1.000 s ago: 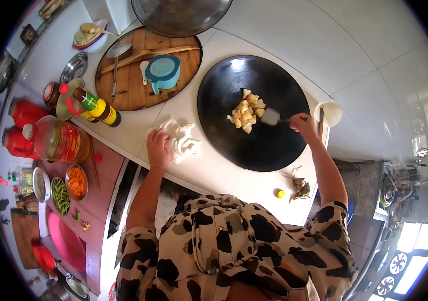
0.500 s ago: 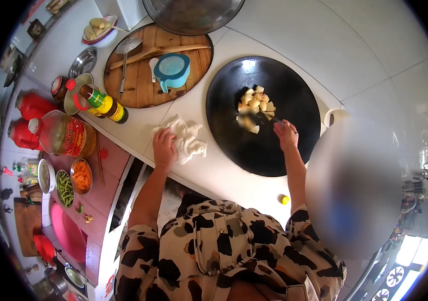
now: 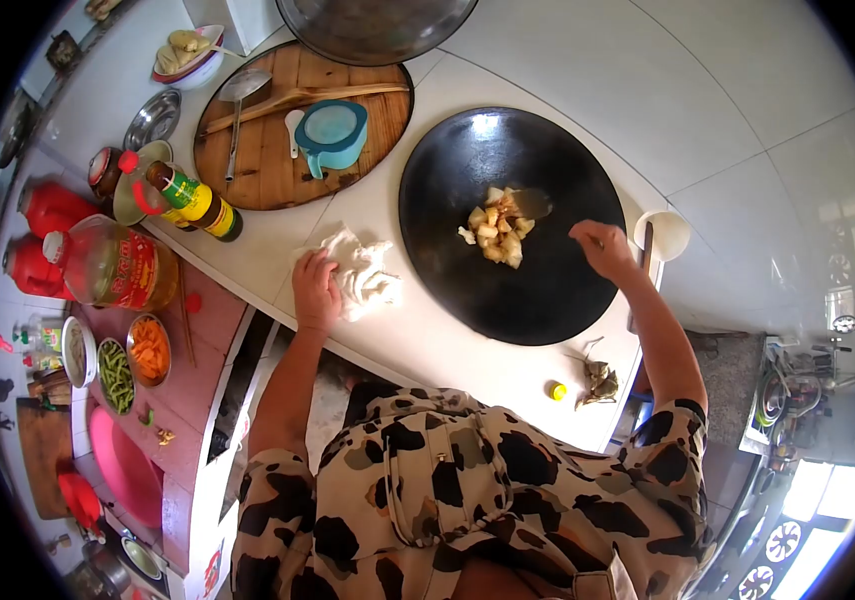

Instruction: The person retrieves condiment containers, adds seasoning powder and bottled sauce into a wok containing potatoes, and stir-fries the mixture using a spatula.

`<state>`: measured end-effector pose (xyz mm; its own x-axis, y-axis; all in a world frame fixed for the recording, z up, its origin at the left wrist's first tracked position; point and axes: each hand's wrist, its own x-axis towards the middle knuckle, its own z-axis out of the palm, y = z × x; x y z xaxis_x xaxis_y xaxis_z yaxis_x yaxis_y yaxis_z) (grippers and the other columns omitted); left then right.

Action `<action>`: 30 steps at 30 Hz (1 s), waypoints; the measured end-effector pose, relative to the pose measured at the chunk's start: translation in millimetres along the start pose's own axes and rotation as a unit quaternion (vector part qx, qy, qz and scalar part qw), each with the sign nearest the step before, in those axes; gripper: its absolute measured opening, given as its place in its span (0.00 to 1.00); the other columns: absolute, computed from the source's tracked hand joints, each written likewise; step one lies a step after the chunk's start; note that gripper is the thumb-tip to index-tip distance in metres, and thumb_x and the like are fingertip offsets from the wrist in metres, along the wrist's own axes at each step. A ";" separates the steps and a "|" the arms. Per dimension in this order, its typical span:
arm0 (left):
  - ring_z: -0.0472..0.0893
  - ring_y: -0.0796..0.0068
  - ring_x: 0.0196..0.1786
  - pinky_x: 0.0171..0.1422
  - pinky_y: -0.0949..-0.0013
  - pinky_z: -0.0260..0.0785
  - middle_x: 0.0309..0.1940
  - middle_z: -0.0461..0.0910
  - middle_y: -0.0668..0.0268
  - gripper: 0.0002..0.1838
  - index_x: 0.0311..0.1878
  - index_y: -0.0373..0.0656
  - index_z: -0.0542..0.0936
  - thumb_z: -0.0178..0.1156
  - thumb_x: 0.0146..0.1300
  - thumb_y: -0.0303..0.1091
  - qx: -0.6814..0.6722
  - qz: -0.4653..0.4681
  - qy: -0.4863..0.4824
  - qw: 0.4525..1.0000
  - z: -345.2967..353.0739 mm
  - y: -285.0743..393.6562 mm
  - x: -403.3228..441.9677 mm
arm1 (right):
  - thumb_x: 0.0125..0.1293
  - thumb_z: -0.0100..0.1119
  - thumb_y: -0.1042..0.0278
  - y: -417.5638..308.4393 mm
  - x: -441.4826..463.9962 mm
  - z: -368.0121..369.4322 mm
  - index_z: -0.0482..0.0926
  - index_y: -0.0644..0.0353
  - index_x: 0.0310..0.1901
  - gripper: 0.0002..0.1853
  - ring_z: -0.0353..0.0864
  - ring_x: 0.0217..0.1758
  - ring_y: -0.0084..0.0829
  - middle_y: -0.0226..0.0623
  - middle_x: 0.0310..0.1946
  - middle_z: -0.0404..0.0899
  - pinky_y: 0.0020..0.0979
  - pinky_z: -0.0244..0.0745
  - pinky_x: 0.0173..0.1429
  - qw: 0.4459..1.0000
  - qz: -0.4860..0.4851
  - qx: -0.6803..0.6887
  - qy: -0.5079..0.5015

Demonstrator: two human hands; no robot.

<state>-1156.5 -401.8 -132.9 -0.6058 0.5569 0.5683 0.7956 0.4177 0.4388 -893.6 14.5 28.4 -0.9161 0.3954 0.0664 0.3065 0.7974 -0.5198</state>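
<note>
A large black wok (image 3: 447, 230) sits in the counter, with browned, pale chunks of food (image 3: 497, 228) heaped near its middle. The spatula's blade (image 3: 532, 204) lies against the right side of the chunks. My right hand (image 3: 604, 248) is closed on the spatula's handle above the wok's right part; the handle is hard to make out. My left hand (image 3: 317, 290) rests on a crumpled white cloth (image 3: 365, 272) left of the wok, its fingers bent over the cloth's left edge.
A round wooden board (image 3: 287, 185) holds a teal lidded container (image 3: 335, 136), a ladle and a spoon. Bottles (image 3: 202, 208) stand at the left, above bowls of carrot (image 3: 149, 350) and green pieces (image 3: 115, 377). A yellow cap (image 3: 557, 390) lies near the front edge.
My right hand went left over the wok, then back right. The chunks have shifted and look more bunched. A blurred shape at the right is gone. My left hand stays on the cloth.
</note>
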 end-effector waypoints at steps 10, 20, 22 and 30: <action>0.73 0.47 0.57 0.63 0.51 0.65 0.51 0.78 0.55 0.12 0.39 0.40 0.77 0.54 0.50 0.18 -0.007 -0.023 -0.011 1.000 -6.6 6.0 4.8 | 0.71 0.54 0.62 102.1 42.7 -8.0 0.81 0.59 0.48 0.13 0.85 0.38 0.29 0.37 0.35 0.84 0.26 0.80 0.42 0.882 0.391 0.264 0.018; 0.73 0.48 0.57 0.62 0.52 0.66 0.51 0.78 0.57 0.12 0.38 0.40 0.77 0.55 0.50 0.18 0.002 -0.008 -0.001 1.000 1.3 -0.4 0.0 | 0.68 0.58 0.70 49.0 24.4 28.7 0.83 0.60 0.46 0.09 0.86 0.44 0.35 0.38 0.38 0.85 0.31 0.80 0.49 0.969 0.095 0.213 -0.083; 0.72 0.48 0.57 0.63 0.52 0.66 0.51 0.78 0.58 0.12 0.38 0.41 0.77 0.55 0.50 0.18 0.000 -0.005 0.003 1.000 0.9 0.0 0.4 | 0.67 0.58 0.71 -9.3 14.4 11.8 0.84 0.60 0.43 0.08 0.85 0.43 0.36 0.39 0.37 0.86 0.31 0.79 0.49 0.990 0.020 0.084 -0.111; 0.73 0.49 0.57 0.63 0.51 0.65 0.50 0.78 0.58 0.11 0.38 0.42 0.77 0.55 0.52 0.19 0.015 0.002 0.016 1.000 1.2 0.7 -2.9 | 0.66 0.58 0.72 -65.1 -9.9 -11.2 0.84 0.59 0.41 0.07 0.85 0.36 0.35 0.40 0.33 0.85 0.29 0.77 0.41 0.996 0.004 0.032 -0.083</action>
<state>-1154.2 -402.3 -135.1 -0.6019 0.5364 0.5917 0.7978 0.4375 0.4149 -901.6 -36.3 71.2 -0.9456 0.3165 -0.0760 0.3012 0.7622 -0.5730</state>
